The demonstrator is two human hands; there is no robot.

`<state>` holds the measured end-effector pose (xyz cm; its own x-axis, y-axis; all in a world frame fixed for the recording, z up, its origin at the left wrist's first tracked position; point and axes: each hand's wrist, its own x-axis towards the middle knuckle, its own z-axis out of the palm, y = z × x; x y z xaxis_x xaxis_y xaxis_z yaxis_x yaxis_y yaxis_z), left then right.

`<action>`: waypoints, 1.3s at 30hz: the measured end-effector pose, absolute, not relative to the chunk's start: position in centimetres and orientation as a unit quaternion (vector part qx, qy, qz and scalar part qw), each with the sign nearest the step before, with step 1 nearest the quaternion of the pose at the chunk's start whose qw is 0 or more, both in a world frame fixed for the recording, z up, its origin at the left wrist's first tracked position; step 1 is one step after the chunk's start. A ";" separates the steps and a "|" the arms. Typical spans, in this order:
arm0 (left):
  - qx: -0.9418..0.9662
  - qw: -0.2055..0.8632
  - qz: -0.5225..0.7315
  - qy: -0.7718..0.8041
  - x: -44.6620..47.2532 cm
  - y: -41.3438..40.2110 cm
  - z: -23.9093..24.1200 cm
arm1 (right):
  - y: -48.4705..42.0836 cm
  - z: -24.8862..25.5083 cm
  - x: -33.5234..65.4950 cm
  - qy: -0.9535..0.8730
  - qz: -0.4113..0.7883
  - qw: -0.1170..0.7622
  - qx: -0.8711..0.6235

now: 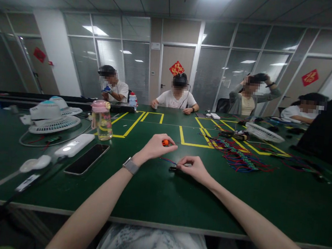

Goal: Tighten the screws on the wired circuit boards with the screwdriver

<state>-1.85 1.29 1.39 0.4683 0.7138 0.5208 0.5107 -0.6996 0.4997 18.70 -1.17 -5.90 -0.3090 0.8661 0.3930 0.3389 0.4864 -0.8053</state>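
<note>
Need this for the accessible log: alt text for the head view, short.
Over a green table, the left hand holds an orange thing and the right hand touches a small black part. A phone and bottle are to the left, red and blue wires to the right. Four people are across the table.

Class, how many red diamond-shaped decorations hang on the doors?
3: left decoration on the left door; middle decoration, partly hidden, on the middle door; right decoration on the right door.

orange object (165, 143), green table (152, 201) (yellow tape (196, 145))
</note>
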 end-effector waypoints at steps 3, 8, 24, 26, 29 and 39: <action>0.815 0.112 0.435 0.366 -1.8 1.3 1.6 | -1.1 -6.2 18.4 -0.747 0.322 0.423 -0.399; 0.804 0.091 0.459 0.367 -1.7 1.3 1.4 | -1.5 -6.0 18.4 -0.764 0.296 0.415 -0.396; 0.818 0.101 0.445 0.350 -0.7 1.0 0.9 | -10.3 -7.1 36.2 -0.701 0.102 0.400 -0.581; 0.819 0.101 0.443 0.350 -0.6 0.9 0.9 | -10.9 -7.5 38.9 -0.662 0.094 0.420 -0.614; 0.819 0.100 0.442 0.353 -0.7 0.9 1.0 | -11.3 -7.8 41.2 -0.610 0.104 0.452 -0.642; 0.817 0.106 0.440 0.358 -0.9 0.9 1.1 | -11.0 -7.8 42.1 -0.638 0.115 0.405 -0.645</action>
